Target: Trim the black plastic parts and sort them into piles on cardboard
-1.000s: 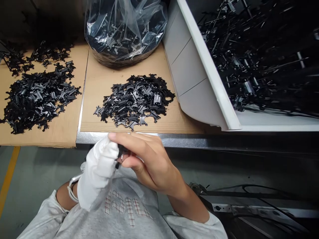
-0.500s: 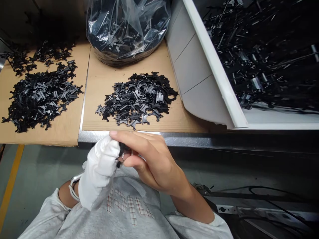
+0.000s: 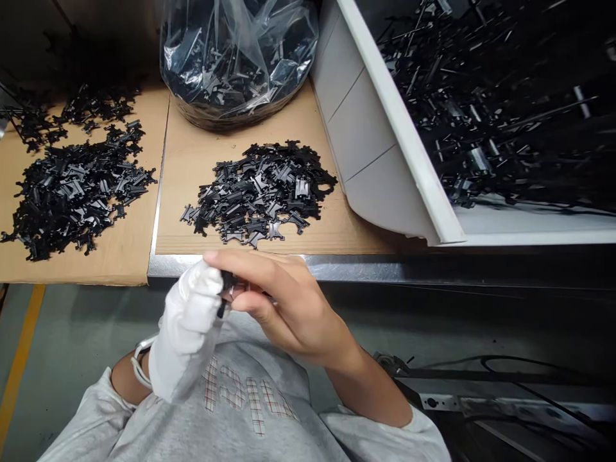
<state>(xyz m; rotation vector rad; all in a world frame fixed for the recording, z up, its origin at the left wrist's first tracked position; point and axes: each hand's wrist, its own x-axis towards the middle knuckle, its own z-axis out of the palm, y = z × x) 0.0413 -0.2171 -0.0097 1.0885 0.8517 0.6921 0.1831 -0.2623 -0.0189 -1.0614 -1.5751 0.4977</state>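
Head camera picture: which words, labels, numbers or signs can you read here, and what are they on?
Lettering on the grey sweatshirt: patchwork characters, too skewed to read with certainty.
Clear bag: no readable text.
White bin: no readable text.
Black parts: any markings are too small to read.

Fingers (image 3: 262,273) hold a mostly hidden black part (image 3: 226,280).

Small black plastic piece (image 3: 228,281) and white cloth glove (image 3: 185,330) at 8 o'clock, black plastic-part heaps (image 3: 262,192) at 9 and 10 on flat tan cardboard (image 3: 180,179), pale-grey box wall (image 3: 368,125) with thin dark lines at 1, grey fabric sweatshirt (image 3: 231,423), red-and-white checked lettering (image 3: 253,394), at 7, straight yellow floor stripe (image 3: 22,359) at 8.
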